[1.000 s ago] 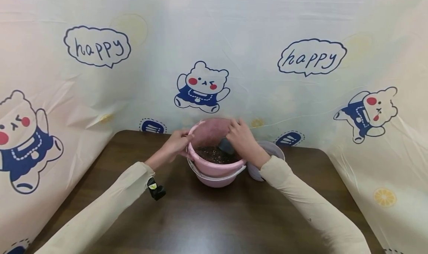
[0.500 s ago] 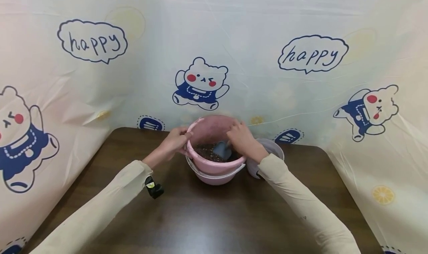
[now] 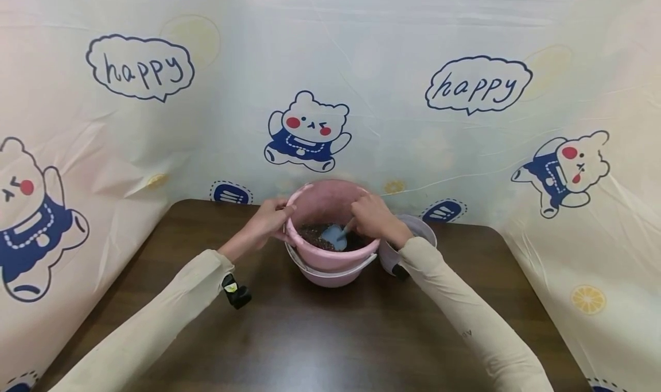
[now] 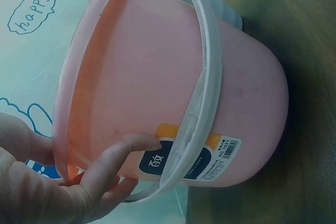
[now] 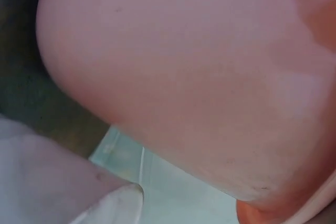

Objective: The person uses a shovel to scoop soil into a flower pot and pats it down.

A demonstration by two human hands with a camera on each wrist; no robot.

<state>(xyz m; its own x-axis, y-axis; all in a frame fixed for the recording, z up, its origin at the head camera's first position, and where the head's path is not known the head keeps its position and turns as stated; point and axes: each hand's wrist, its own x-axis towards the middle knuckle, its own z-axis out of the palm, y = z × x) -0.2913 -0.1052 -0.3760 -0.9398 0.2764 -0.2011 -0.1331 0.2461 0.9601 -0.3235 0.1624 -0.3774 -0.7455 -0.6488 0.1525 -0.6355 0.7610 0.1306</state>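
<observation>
A pink bucket holds dark soil and stands on the table with its mouth tilted toward me. My left hand grips the bucket's left rim. In the left wrist view, the left thumb lies on the outer wall near a label, below the pale bail handle. Over the right side of the bucket, my right hand holds a small blue trowel by its handle, blade down at the soil. The right wrist view shows the bucket's outer wall; the right hand is out of sight there.
A translucent pale container stands right behind my right wrist, close beside the bucket. The brown table ends at a printed cloth backdrop, which surrounds it at the back and sides. A black wrist camera hangs under my left wrist.
My right hand has moved the trowel leftward through the bucket, and its blade has turned to show more of its face. The left hand keeps its grip on the rim.
</observation>
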